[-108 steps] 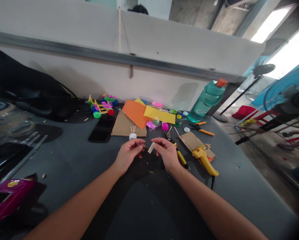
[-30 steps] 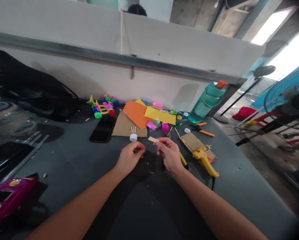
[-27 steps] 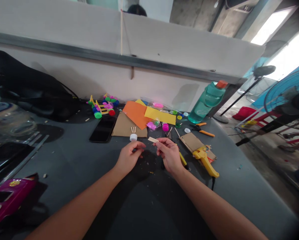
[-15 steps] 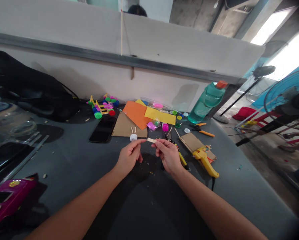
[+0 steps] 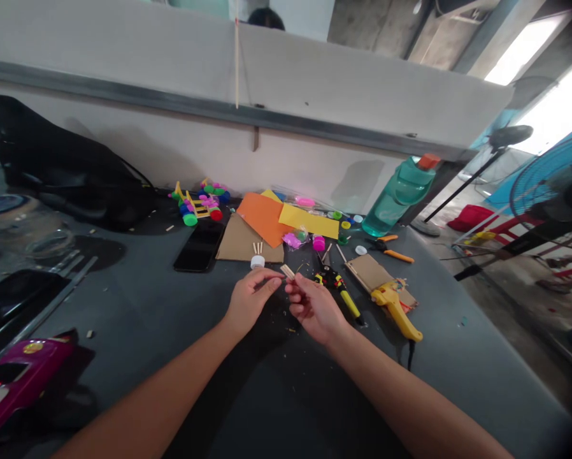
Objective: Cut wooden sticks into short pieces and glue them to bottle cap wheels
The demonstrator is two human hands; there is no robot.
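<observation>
Several short, pale wooden sticks [image 5: 287, 272] are pinched side by side between the thumb and fingers of my right hand [image 5: 315, 310]. My left hand [image 5: 252, 296] is just left of them, index finger and thumb stretched toward the sticks and slightly apart; whether a fingertip touches them is hard to tell. Behind my left hand stands a white bottle cap [image 5: 257, 262] with a few more short sticks [image 5: 258, 248] above it. Yellow-and-black pliers [image 5: 346, 303] lie just right of my right hand.
A yellow glue gun [image 5: 398, 312] rests by cardboard [image 5: 367, 273] at the right, near orange-handled pliers [image 5: 398, 256]. Behind are a green bottle [image 5: 395, 201], orange paper [image 5: 262, 217] and a small colourful toy [image 5: 200, 205]. A phone [image 5: 197, 247] lies left of centre.
My right hand has turned and drawn slightly back, tilting the sticks. My left thumb has come up nearer the index fingertip. The pliers beside my right hand show more fully.
</observation>
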